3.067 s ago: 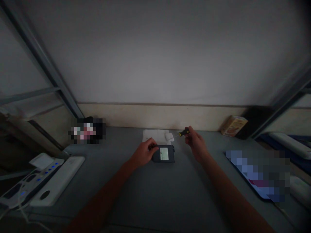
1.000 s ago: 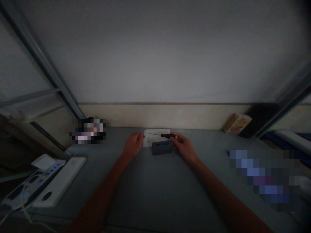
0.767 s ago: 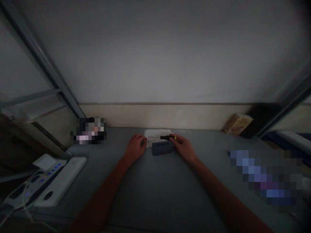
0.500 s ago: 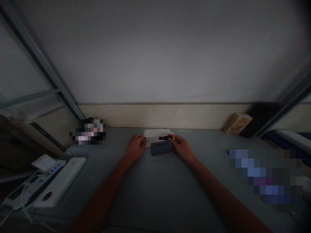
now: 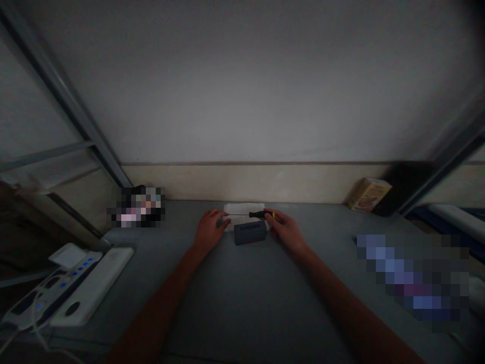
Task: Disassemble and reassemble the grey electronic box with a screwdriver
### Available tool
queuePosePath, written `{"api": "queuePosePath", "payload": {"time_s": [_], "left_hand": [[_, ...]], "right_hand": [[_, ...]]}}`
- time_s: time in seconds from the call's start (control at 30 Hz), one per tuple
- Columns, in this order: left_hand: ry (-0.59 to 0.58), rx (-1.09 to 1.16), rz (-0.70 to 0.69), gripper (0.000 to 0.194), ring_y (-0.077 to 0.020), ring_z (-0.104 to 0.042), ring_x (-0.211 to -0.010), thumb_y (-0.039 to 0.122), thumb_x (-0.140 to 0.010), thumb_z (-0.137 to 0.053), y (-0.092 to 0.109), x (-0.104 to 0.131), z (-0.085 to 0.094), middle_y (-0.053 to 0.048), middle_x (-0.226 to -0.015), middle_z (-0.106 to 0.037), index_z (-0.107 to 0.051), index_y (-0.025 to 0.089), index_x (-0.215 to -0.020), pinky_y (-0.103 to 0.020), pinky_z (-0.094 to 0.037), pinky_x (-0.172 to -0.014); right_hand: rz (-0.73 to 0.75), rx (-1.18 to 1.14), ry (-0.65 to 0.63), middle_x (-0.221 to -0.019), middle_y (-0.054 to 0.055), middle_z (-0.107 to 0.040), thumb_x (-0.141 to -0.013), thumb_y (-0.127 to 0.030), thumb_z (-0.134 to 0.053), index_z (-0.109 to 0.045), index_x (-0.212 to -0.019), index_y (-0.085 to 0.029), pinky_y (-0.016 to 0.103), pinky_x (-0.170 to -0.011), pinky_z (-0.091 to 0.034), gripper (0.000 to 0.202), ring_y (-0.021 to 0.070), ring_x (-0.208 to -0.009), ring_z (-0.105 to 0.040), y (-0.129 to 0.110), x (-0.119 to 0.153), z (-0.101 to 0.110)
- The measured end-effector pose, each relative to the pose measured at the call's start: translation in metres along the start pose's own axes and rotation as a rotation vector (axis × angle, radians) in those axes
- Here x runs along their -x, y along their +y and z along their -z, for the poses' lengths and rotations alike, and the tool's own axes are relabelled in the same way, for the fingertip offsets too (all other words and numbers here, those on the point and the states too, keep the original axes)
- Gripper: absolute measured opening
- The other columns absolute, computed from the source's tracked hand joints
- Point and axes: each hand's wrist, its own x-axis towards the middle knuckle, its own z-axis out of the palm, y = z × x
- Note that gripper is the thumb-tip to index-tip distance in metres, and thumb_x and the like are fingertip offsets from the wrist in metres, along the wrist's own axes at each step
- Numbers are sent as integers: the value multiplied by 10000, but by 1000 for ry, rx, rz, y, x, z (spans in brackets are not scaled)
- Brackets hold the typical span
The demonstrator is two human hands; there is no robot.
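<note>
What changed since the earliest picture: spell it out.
The left hand let go of the dark box and moved left, near the tip of the screwdriver. The box now shows its vented side, not its label. The right hand shifted left with the screwdriver, now crossing the white sheet in view. Unchanged: that hand's grip, and the carton.

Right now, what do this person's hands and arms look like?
The left hand and right hand are gloveless. No sleeve, watch or cable shows on either forearm as far down as the picture reaches. It is too dim to tell about rings or small markings.
</note>
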Motion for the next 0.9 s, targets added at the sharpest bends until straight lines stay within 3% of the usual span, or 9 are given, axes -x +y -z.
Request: {"api": "queuePosePath", "payload": {"time_s": [0.43, 0.9], "left_hand": [[106, -34, -72, 161, -220, -622, -987, 358, -942, -634, 1, -2, 4, -36, -991, -685, -724, 225, -951, -374, -468, -957], [63, -108, -93, 132, -218, -602, -990, 364, -896, -707, 3, -2, 7, -25, -966, -666, -730, 235, -914, -368, -459, -938]], "right_hand": [[6, 6, -14, -674, -5, -619, -749, -570, -751, -728, -1161, -175, 231, -483, -278, 571, 86, -509, -421, -2, 0, 3], [9, 45, -30, -621, -24, -558, -718, -581, -761, -735, -1140, -159, 231, -486, -276, 597, 90, -509, -410, -8, 3, 1]]}}
